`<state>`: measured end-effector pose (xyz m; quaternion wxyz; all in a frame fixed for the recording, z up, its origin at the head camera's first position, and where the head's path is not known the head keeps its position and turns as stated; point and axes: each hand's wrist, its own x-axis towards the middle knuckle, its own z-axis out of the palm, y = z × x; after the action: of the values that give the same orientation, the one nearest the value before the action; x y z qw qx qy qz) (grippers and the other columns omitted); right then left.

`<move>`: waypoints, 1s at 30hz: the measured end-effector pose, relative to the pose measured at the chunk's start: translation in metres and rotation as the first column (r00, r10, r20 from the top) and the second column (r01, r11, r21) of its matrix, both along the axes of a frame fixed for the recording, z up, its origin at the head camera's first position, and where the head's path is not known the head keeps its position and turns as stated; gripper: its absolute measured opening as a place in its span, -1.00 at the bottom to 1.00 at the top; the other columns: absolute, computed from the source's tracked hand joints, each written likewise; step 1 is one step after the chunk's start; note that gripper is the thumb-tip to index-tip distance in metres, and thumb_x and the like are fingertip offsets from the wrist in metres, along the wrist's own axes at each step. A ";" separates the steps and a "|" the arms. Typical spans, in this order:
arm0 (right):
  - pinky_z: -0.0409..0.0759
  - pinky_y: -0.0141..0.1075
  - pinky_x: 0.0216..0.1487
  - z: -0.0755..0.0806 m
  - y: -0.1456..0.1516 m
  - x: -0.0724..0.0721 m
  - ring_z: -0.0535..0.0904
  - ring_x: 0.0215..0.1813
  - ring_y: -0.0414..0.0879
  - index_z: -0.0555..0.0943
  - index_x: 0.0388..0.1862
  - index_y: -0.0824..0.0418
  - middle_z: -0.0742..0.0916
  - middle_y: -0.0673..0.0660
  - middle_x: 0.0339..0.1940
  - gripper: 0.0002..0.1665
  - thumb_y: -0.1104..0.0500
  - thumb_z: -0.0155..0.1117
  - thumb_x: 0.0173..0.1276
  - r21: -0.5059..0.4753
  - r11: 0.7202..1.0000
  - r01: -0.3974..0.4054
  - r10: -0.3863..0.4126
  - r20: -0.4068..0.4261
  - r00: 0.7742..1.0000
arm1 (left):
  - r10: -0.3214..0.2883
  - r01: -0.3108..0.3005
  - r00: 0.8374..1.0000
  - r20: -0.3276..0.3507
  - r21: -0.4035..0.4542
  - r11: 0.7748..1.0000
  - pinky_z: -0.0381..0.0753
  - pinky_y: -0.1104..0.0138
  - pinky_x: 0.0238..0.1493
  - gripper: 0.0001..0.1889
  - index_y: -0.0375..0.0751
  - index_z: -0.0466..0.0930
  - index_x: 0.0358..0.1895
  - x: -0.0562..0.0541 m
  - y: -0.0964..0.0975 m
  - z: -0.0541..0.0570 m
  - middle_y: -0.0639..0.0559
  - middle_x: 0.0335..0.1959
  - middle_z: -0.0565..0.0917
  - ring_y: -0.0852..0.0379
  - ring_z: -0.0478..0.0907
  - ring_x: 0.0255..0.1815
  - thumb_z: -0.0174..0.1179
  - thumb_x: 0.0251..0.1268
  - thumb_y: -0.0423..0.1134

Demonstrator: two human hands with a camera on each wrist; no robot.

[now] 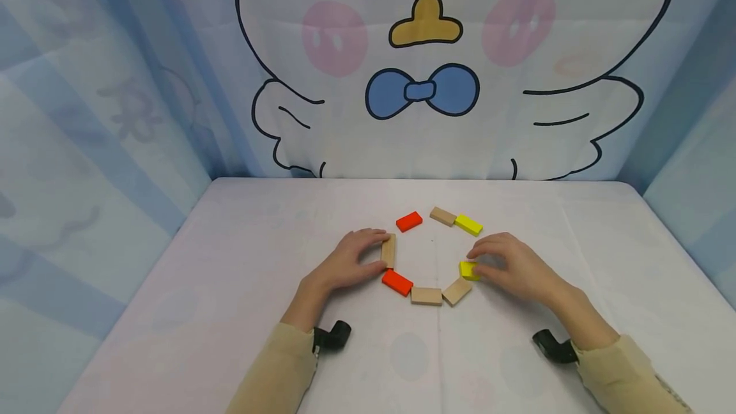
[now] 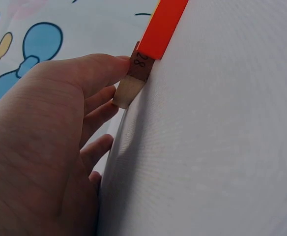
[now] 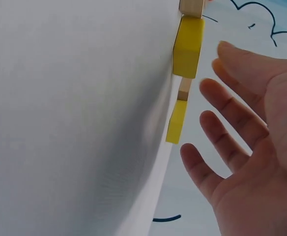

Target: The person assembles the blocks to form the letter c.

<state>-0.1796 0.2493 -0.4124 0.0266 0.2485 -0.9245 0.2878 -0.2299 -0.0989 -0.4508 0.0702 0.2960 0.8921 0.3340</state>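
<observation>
In the head view, several small rectangular blocks lie in a broken ring on the table. My left hand (image 1: 352,259) holds a plain wooden block (image 1: 388,252) on the ring's left side, thumb at its near end and fingertips at its far end. A red block (image 1: 397,282) touches that near end. My right hand (image 1: 517,267) is beside a yellow block (image 1: 468,270) on the right side. The right wrist view shows the right hand's fingers (image 3: 227,101) relaxed and apart from the yellow block (image 3: 187,48). Dark marks like "28" show on the wooden block (image 2: 140,61) in the left wrist view.
Two plain wooden blocks, one nearest (image 1: 426,296) and one slanted (image 1: 457,292), close the ring's near side. Farther back lie a separate red block (image 1: 409,222) and a wooden block (image 1: 443,216) touching a yellow block (image 1: 468,225). A printed curtain (image 1: 422,139) hangs behind the table (image 1: 276,209).
</observation>
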 end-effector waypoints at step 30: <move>0.39 0.21 0.30 0.022 -0.024 -0.061 0.45 0.26 0.21 0.67 0.11 0.26 0.68 0.22 0.13 -0.64 0.26 0.41 0.35 0.004 1.000 0.017 -0.017 -0.026 1.000 | 0.003 -0.003 1.000 -0.001 -0.020 1.000 -0.05 0.01 0.55 -0.39 -0.07 0.40 0.48 -0.001 0.000 0.000 0.01 0.47 0.39 -0.03 0.17 0.53 0.21 0.38 -0.06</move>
<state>-0.2407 0.2257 -0.3906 0.0404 0.2444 -0.9267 0.2825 -0.2310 -0.0989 -0.4511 0.0723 0.2942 0.8959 0.3249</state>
